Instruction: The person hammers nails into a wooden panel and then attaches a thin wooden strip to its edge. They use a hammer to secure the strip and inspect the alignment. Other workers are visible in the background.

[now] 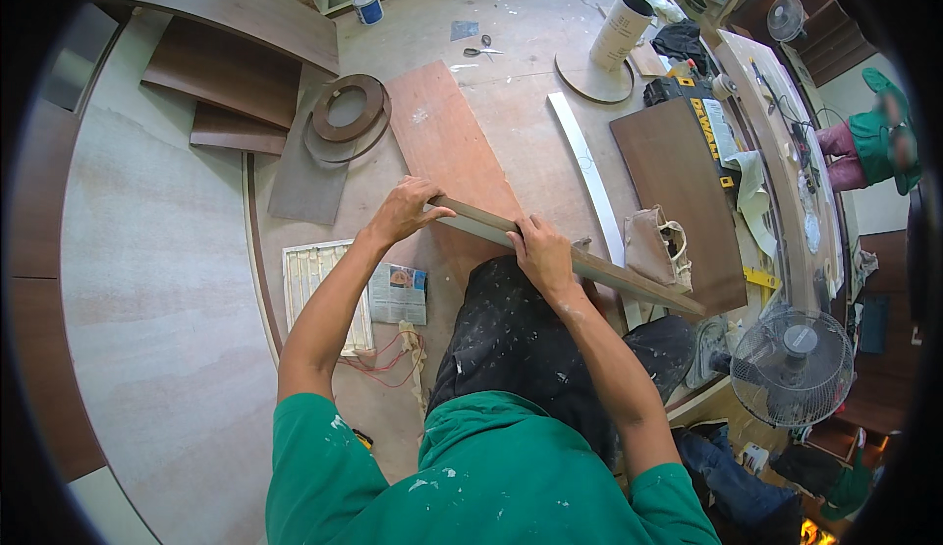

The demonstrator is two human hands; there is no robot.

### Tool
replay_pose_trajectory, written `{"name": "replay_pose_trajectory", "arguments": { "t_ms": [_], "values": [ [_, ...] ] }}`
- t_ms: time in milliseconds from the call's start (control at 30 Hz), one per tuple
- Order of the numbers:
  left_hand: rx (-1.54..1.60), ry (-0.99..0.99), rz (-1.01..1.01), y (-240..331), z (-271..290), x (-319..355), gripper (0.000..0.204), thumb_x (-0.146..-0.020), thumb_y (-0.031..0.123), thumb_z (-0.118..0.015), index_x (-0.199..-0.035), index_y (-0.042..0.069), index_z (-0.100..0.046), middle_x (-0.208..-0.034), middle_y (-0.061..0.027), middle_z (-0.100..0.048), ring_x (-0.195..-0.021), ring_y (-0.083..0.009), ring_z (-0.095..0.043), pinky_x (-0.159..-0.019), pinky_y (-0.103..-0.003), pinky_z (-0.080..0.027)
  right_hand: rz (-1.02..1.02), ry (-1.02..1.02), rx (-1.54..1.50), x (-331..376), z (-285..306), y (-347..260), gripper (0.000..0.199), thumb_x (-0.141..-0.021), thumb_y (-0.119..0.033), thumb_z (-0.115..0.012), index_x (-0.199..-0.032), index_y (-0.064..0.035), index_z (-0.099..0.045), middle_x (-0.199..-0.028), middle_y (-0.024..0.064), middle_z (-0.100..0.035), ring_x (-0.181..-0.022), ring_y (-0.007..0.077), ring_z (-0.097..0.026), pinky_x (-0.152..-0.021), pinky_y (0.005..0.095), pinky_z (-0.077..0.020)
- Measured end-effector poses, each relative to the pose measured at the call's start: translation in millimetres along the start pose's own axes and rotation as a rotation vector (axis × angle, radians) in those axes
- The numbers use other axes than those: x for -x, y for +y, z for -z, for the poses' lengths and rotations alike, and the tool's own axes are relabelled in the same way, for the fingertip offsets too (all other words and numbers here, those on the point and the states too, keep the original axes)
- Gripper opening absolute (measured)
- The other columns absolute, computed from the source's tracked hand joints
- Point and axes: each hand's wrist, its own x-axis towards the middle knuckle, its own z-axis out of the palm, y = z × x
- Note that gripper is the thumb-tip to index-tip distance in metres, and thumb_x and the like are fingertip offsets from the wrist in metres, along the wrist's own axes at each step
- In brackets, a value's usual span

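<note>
A long, narrow wooden board (619, 274), brown along its edge with a pale face, runs slantwise across my lap from upper left to lower right. My left hand (405, 211) is closed on its left end, the thumb along the near side. Around the board's middle, my right hand (541, 252) grips with the fingers over the top edge and the thumb on the near face. Beyond the board lies a reddish plywood sheet (452, 133), partly hidden behind it. A cloth bag (656, 247) sits close to the board's right part.
Edging rolls (365, 131) lie at left by stacked brown panels (226, 72). Scissors (481, 51) and a paint can (367, 8) are at the back. A white strip (586, 174), brown panel (678, 191) and cardboard tube (621, 32) are right. A fan (792, 366) stands lower right; another person (874, 142) is far right.
</note>
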Motion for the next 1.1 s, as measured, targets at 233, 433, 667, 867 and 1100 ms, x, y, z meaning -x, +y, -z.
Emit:
{"name": "replay_pose_trajectory", "arguments": {
  "t_ms": [233,433,667,867,1100],
  "values": [
    [0.003,0.003,0.007,0,-1,-2,0.042,-0.088,0.043,-0.078,-0.096,0.003,-0.073,-0.089,-0.0134,-0.071,-0.088,-0.0320,-0.067,-0.088,-0.042,-0.049,0.010,0.045,0.022,1,-7,3,0.021,-0.094,-0.022,-0.070,-0.098,-0.0025,-0.063,-0.095,0.0155,-0.065,-0.091,0.0377,-0.067,-0.075,0.0482,-0.0559],
    [-0.015,0.037,0.012,3,1,2,0.043,-0.087,0.043,-0.079,-0.099,0.003,-0.073,-0.091,-0.0127,-0.072,-0.091,-0.0319,-0.069,-0.091,-0.043,-0.050,-0.012,0.020,-0.005,2,-1,0,0.020,-0.095,-0.021,-0.070,-0.100,-0.0031,-0.064,-0.094,0.0157,-0.065,-0.091,0.0386,-0.067,-0.076,0.0489,-0.0554],
    [0.025,-0.109,0.103,-16,46,4,0.036,-0.089,0.033,-0.080,-0.108,0.003,-0.074,-0.100,-0.0127,-0.072,-0.096,-0.0315,-0.069,-0.090,-0.041,-0.053,-0.045,0.038,-0.115,2,-1,-1,0.019,-0.095,-0.019,-0.070,-0.102,-0.0024,-0.064,-0.097,0.0184,-0.065,-0.093,0.0411,-0.066,-0.078,0.0513,-0.0539],
    [-0.097,-0.281,-0.001,-20,65,-6,0.031,-0.091,0.029,-0.077,-0.105,0.002,-0.073,-0.099,-0.0139,-0.070,-0.097,-0.0332,-0.067,-0.085,-0.043,-0.054,-0.060,0.003,-0.100,2,-1,-4,0.019,-0.095,-0.019,-0.071,-0.100,-0.0013,-0.064,-0.096,0.0196,-0.065,-0.092,0.0422,-0.066,-0.079,0.0520,-0.0532],
    [-0.198,-0.196,-0.096,-23,56,-2,0.028,-0.091,0.030,-0.075,-0.099,0.004,-0.071,-0.096,-0.0120,-0.069,-0.094,-0.0310,-0.068,-0.085,-0.043,-0.055,-0.039,0.041,-0.062,3,-1,-5,0.019,-0.094,-0.018,-0.071,-0.100,-0.0014,-0.064,-0.093,0.0197,-0.065,-0.090,0.0420,-0.066,-0.078,0.0514,-0.0526]
  ]
}}
